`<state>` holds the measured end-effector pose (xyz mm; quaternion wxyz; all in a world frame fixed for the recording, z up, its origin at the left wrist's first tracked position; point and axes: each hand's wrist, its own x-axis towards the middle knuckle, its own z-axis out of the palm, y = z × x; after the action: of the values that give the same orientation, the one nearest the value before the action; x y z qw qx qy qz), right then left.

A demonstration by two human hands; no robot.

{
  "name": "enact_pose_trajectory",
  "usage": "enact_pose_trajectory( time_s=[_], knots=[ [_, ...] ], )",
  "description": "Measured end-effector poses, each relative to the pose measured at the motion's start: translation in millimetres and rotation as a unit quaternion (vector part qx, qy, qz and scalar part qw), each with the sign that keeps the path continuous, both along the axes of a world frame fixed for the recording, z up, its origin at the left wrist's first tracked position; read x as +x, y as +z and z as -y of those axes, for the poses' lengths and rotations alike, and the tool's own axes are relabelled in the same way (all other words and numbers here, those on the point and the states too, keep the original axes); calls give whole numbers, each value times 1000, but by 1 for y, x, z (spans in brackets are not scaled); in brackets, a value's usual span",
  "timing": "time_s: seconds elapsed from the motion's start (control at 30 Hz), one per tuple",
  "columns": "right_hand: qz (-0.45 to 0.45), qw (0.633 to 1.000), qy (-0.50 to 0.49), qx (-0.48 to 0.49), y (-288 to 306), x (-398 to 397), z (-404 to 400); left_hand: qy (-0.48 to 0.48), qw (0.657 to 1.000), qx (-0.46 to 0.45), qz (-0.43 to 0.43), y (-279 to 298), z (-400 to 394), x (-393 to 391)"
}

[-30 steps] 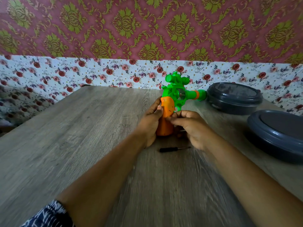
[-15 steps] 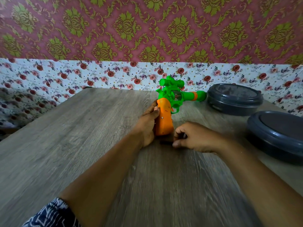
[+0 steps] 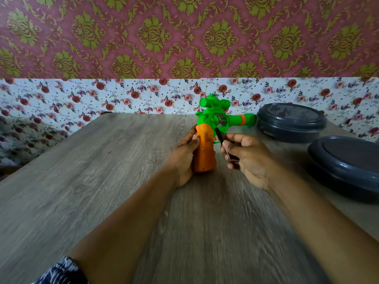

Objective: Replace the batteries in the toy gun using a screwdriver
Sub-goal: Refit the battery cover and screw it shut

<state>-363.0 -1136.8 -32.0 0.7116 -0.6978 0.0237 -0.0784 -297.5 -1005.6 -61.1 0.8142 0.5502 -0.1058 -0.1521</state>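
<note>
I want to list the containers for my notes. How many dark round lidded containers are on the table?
2. One dark container sits at the far right of the table, just beyond the toy gun's muzzle. The other container sits nearer, at the right edge, partly cut off. More could lie outside the view.

Patterned navy-white sleeve [image 3: 61, 270] — left arm

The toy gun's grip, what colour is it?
Orange, below a bright green body. The grip shows best in the head view, the only one here.
</note>
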Motion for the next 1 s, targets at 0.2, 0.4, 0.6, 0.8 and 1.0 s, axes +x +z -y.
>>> enact_pose_trajectory(
  time_s=[0.2, 0.4, 0.6, 0.8, 1.0],
  knots=[
    [11, 999, -2, 50, -5, 1, -7, -8, 1000, -1, 6, -5, 0, 4],
    [82, 995, -51, 10, -7, 2, -8, -7, 1000, 10, 11, -4, -1, 5],
    [149, 984, -58, -75, -4, 0, -9, -11, 1000, 10, 11, -4, -1, 5],
    [159, 982, -69, -74, 2, -1, -3, -9, 1000, 12, 8, -5, -1, 5],
    [126, 991, -36, -3, 2, -1, -2, -63, 997, 35, 40, 2, -7, 0]
  ],
)
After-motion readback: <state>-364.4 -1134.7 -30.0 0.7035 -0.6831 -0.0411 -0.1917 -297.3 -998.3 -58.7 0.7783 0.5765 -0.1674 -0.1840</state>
